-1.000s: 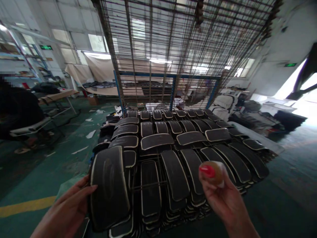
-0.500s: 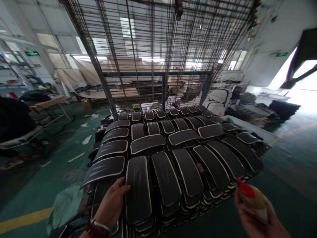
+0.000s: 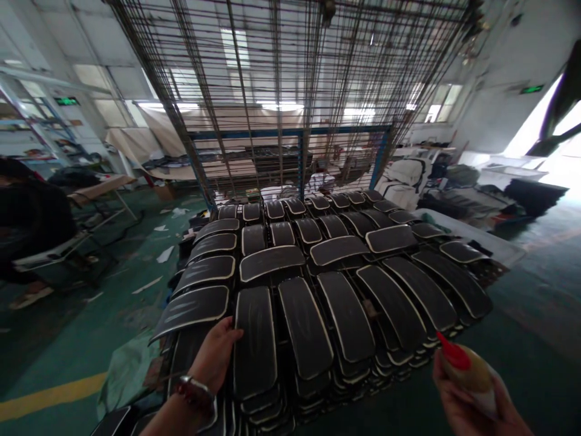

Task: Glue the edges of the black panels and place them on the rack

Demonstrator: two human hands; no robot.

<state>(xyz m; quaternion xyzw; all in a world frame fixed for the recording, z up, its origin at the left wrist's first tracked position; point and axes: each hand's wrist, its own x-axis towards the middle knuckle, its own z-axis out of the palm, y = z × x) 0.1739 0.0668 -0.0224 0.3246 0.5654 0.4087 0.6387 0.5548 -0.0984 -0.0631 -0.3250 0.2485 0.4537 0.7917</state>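
My left hand point(image 3: 214, 357), with beads and a metal bracelet at its wrist, is closed on the left edge of a black panel point(image 3: 255, 345) at the front of the stacks. The thumb lies over the panel's edge; the other fingertips are partly hidden. This panel is curved, with rounded corners and a pale border, and faint streaks mark its face. At lower right, my right hand point(image 3: 467, 393) is wrapped round a squeeze bottle point(image 3: 474, 369) holding something yellowish. Its red pointed nozzle point(image 3: 455, 353) is tipped toward the panels, apart from them.
Several stacks of similar black panels point(image 3: 345, 315) spread over a support. Above and behind rises a tilted wire rack point(image 3: 290, 79). A person point(image 3: 34, 212) sits at far left near a table point(image 3: 100, 189). Green cloth or plastic point(image 3: 124, 372) lies at lower left, and paper scraps point(image 3: 164, 254) litter the floor.
The camera view has shifted slightly. My left hand sits a little higher along the panel's left edge. My right hand keeps hold of the bottle, nearly in place.
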